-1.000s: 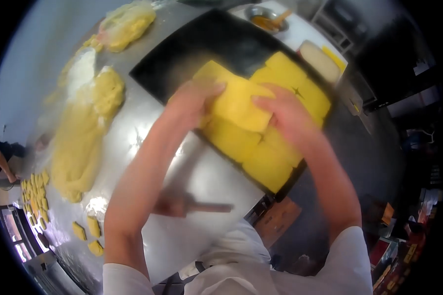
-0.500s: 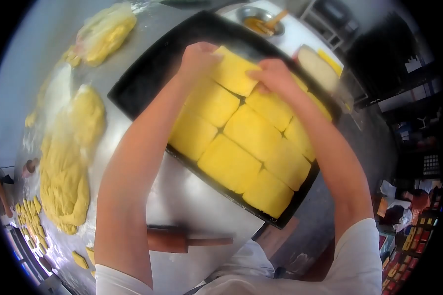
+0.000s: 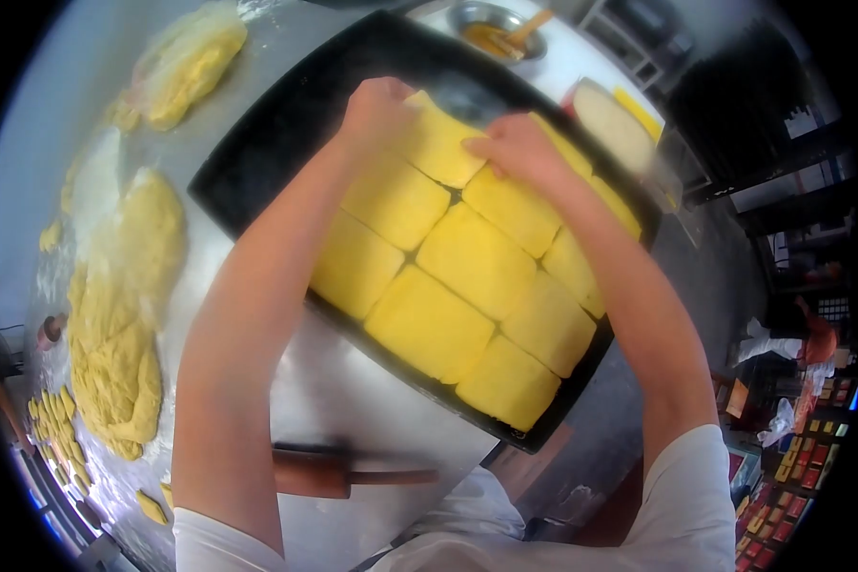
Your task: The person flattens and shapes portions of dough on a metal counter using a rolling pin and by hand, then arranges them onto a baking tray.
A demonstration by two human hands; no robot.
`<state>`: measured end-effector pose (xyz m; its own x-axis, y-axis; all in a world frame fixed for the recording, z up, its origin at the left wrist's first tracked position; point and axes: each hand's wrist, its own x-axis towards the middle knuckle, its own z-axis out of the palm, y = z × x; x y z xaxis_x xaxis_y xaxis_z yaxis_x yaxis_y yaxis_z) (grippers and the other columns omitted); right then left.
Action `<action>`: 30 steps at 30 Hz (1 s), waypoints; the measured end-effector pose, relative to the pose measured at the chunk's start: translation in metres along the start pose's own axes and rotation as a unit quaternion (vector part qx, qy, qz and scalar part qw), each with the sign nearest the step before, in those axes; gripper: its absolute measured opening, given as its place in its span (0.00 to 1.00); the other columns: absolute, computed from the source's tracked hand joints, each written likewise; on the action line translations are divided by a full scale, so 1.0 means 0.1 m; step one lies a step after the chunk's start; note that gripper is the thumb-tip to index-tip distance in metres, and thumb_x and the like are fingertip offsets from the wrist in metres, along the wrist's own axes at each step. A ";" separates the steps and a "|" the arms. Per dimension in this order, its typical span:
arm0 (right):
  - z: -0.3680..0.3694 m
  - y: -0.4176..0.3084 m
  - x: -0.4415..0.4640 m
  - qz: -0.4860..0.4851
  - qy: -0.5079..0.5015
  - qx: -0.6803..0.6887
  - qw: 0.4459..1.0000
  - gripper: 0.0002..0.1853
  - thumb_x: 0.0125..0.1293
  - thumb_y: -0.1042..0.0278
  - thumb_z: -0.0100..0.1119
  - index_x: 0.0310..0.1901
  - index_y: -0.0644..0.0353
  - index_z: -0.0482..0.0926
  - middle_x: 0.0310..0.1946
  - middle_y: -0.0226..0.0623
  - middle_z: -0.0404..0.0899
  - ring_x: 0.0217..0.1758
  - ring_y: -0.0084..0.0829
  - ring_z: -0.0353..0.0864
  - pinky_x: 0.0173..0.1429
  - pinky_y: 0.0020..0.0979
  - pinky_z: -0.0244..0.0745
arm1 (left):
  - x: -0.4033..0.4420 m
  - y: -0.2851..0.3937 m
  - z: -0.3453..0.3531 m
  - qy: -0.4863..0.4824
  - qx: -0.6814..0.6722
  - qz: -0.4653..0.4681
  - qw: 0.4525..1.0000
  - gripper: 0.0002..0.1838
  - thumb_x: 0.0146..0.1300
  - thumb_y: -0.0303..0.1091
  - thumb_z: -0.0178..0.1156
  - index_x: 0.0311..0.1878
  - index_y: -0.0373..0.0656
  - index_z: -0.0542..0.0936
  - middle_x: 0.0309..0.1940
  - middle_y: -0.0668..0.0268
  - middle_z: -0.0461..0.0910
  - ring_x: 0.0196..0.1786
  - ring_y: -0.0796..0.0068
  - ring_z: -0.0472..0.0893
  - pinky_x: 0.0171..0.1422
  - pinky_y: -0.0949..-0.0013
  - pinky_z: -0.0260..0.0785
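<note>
A flat yellow dough sheet [image 3: 439, 143] is pinched at its corners by both hands over a black baking tray [image 3: 257, 157]. My left hand [image 3: 379, 110] grips its left far corner, the fingertips partly hidden. My right hand [image 3: 520, 148] holds the right corner between thumb and fingers. Several similar dough squares [image 3: 477, 257] lie side by side in rows on the tray, with narrow gaps between them. The far left part of the tray shows its dark surface.
A rolling pin [image 3: 310, 472] lies near the table's front edge. Large lumps of dough [image 3: 114, 334] and small dough pieces [image 3: 57, 429] are on the left. Behind the tray stand a metal bowl [image 3: 494, 33] with a brush and a container of pale contents [image 3: 612, 129].
The dough sheet has come down slightly toward the row, with both hands still on it. The whole view has shifted a little, so the tray appears further left.
</note>
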<state>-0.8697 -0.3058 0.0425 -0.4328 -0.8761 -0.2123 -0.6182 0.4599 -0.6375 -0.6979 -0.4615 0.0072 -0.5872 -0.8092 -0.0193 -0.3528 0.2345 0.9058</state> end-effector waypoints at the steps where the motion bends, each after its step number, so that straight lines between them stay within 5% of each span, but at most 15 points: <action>1: -0.01 0.00 0.01 -0.005 -0.008 -0.005 1.000 0.21 0.64 0.54 0.72 0.25 0.62 0.77 0.18 0.38 0.81 0.21 0.30 0.81 0.33 0.34 0.74 | 0.00 0.00 0.01 -0.001 0.008 -0.001 1.000 0.17 0.69 0.35 0.69 0.55 0.32 0.87 0.45 0.55 0.90 0.48 0.67 0.88 0.56 0.64 0.79; 4: -0.06 -0.01 0.04 -0.010 -0.028 -0.009 1.000 0.20 0.65 0.55 0.70 0.26 0.63 0.79 0.19 0.39 0.83 0.22 0.30 0.82 0.34 0.33 0.75 | -0.01 0.00 -0.01 -0.013 0.036 0.013 0.999 0.21 0.70 0.37 0.68 0.59 0.31 0.84 0.50 0.52 0.89 0.50 0.64 0.88 0.55 0.62 0.80; 7: -0.13 -0.02 0.03 0.009 -0.030 0.008 0.999 0.18 0.66 0.56 0.70 0.29 0.65 0.81 0.20 0.39 0.85 0.22 0.30 0.83 0.33 0.33 0.78 | -0.27 0.06 0.03 0.074 0.158 0.091 0.980 0.25 0.71 0.37 0.67 0.66 0.33 0.80 0.60 0.49 0.85 0.58 0.55 0.86 0.63 0.57 0.78; 9: -0.19 -0.01 0.03 0.020 -0.028 0.013 0.999 0.17 0.66 0.58 0.70 0.32 0.66 0.82 0.22 0.40 0.86 0.21 0.30 0.83 0.33 0.32 0.79 | -0.60 0.11 0.01 0.100 0.337 0.225 0.909 0.28 0.71 0.37 0.65 0.72 0.35 0.76 0.68 0.47 0.80 0.68 0.47 0.80 0.73 0.52 0.72; 14: -0.15 0.08 0.01 0.015 -0.039 0.063 0.997 0.13 0.65 0.64 0.70 0.34 0.66 0.81 0.21 0.41 0.86 0.19 0.30 0.83 0.30 0.32 0.78 | -1.28 0.19 0.15 -0.080 0.323 0.330 0.884 0.32 0.74 0.47 0.64 0.73 0.37 0.74 0.73 0.48 0.75 0.76 0.46 0.72 0.80 0.50 0.64; 21: -0.09 0.15 -0.01 0.014 -0.009 0.056 0.998 0.10 0.65 0.65 0.69 0.36 0.63 0.81 0.22 0.40 0.86 0.21 0.33 0.84 0.34 0.34 0.80 | -1.38 0.18 0.21 -0.073 0.402 0.296 0.863 0.36 0.77 0.56 0.59 0.76 0.37 0.73 0.78 0.50 0.71 0.79 0.47 0.69 0.84 0.49 0.59; 27: 0.04 0.20 -0.02 -0.016 0.068 -0.062 0.996 0.09 0.67 0.64 0.68 0.40 0.60 0.83 0.32 0.43 0.88 0.40 0.47 0.89 0.49 0.43 0.82 | -1.40 0.22 0.24 -0.075 0.389 0.270 0.877 0.36 0.76 0.55 0.60 0.75 0.36 0.74 0.77 0.49 0.71 0.80 0.46 0.68 0.85 0.47 0.57; 30: 0.06 0.17 -0.01 -0.132 0.157 -0.127 0.970 0.08 0.68 0.66 0.66 0.42 0.62 0.84 0.39 0.46 0.89 0.45 0.48 0.89 0.51 0.45 0.82 | -1.36 0.18 0.15 -0.065 0.376 0.267 0.885 0.37 0.76 0.55 0.60 0.75 0.35 0.72 0.77 0.47 0.71 0.81 0.45 0.67 0.85 0.45 0.57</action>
<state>-0.8759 -0.2978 0.0272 -0.3915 -0.8992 0.1954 -0.8593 0.2813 -0.4272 -0.6356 -0.3389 0.0200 -0.8783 -0.4171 0.2337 -0.3560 0.8968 0.2627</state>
